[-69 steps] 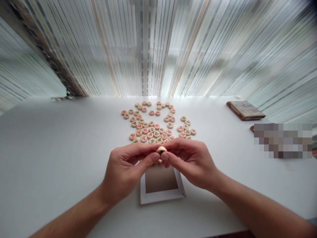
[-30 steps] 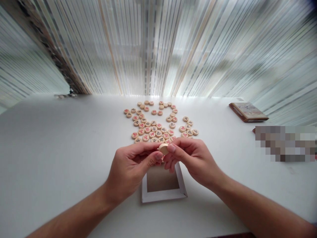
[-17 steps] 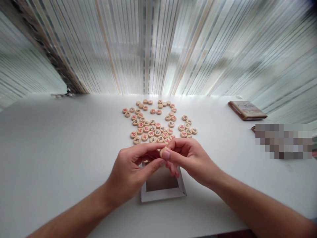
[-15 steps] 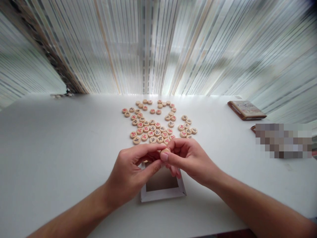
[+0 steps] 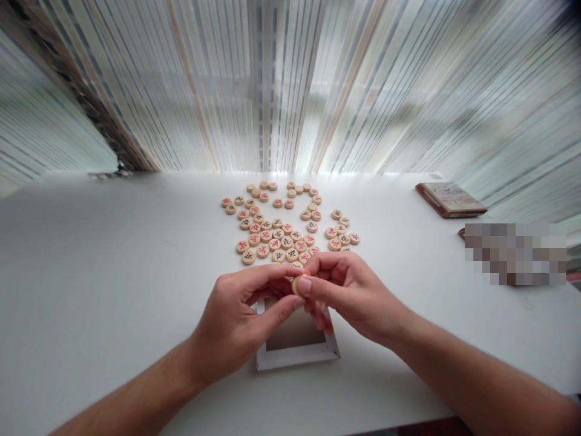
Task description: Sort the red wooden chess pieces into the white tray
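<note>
Between my two hands is a round wooden xiangqi piece (image 5: 297, 286), held over a shallow white box (image 5: 297, 357). My right hand (image 5: 351, 293) pinches it, thumb lying on its near side and the other fingers curled behind. From the other side, the thumb and forefinger of my left hand (image 5: 245, 315) close on the piece at its edges. Its marked face cannot be seen. Beyond my fingertips many more xiangqi pieces (image 5: 275, 244) lie spread on the table, with red or black characters; a few show a plain side. My hands cover the box's far part.
The white table (image 5: 113, 284) reaches back to a striped curtain (image 5: 236, 91). At the right lies a flat box (image 5: 451, 200) with a brown edge, and a blurred-out item (image 5: 517, 254) is nearer. Small objects (image 5: 111, 174) sit at the back left.
The piece has turned slightly between my fingers, and my right thumb has shifted a little on it. The whole view has moved slightly; the pieces on the table lie as before.
</note>
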Tool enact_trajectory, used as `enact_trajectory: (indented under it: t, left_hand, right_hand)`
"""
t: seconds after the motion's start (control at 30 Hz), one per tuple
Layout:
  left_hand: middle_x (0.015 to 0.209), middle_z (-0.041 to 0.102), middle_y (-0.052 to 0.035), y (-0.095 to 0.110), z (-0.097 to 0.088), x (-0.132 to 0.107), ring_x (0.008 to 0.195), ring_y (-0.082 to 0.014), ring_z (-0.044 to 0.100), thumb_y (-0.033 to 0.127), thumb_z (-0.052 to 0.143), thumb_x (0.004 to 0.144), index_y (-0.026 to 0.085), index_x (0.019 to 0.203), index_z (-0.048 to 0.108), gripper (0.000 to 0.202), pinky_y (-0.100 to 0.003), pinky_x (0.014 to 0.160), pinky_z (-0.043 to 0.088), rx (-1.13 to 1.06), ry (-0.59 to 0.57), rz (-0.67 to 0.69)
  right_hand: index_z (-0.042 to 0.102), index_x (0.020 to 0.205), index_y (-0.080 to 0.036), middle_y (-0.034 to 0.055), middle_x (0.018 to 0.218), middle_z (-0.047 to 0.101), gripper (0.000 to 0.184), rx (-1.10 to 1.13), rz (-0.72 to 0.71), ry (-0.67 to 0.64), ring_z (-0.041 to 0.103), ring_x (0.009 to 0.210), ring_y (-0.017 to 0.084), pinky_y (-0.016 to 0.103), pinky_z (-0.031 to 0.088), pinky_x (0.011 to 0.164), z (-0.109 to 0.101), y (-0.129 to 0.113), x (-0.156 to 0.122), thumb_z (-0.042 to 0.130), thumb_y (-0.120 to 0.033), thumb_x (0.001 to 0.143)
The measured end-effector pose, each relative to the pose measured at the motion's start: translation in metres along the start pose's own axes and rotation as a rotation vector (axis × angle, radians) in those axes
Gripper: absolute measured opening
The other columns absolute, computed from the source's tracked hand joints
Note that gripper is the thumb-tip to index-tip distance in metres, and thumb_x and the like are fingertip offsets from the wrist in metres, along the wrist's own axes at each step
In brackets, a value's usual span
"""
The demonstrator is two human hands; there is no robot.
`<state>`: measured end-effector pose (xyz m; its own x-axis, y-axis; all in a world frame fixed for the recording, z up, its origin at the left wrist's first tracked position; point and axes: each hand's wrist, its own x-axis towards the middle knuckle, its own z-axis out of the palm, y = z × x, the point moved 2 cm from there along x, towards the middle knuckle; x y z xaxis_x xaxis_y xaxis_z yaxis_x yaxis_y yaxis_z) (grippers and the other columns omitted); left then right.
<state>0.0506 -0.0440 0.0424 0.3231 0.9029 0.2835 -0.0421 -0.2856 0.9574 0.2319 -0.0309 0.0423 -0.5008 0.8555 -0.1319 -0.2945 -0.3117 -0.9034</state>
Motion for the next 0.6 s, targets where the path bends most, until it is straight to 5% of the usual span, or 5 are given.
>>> enact_trajectory:
  t: [0.6]
  left_hand:
    - [0.100, 0.087, -0.0088, -0.0028, -0.0047, -0.0012, 0.083, -0.0226, 0.085, 0.022, 0.085, 0.092, 0.017, 0.115, 0.084, 0.024, -0.029, 0.081, 0.071, 0.011, 0.095, -0.041]
  right_hand:
    - [0.075, 0.093, -0.015, 0.0011, 0.074, 0.077, 0.042, 0.017, -0.013, 0.006, 0.073, 0.060, 0.013, 0.022, 0.062, 0.058, -0.0044, -0.0029, 0.0020, 0.105, -0.025, 0.066]
